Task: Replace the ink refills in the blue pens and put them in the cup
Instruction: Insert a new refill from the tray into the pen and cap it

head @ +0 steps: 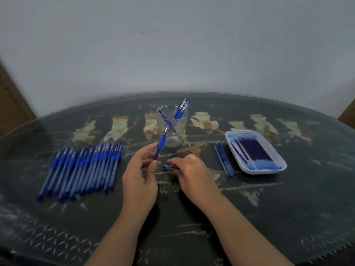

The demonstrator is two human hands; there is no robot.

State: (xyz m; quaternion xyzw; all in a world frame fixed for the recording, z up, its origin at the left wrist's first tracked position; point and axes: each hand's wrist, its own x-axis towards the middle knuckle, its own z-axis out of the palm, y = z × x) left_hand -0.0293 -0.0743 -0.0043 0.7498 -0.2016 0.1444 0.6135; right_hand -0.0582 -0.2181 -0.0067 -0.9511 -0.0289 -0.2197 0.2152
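- Left hand (141, 174) grips a pen (161, 144), tip up, w/ the cup (171, 126) just behind.
- Right hand (192, 170) closed on pen cap (167, 167) at the desk (269, 217).
- I see pen row (80, 167) left, refill tray (255, 151) right near the desk edge; bare room near me.

Dark patterned glass-topped table (269, 217) bearing a pen row (80, 167), glass cup (171, 126), loose refills (223, 159), white tray (255, 151).

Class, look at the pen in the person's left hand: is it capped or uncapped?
Uncapped. The pen in the left hand shows its bare metal tip pointing up toward the cup.
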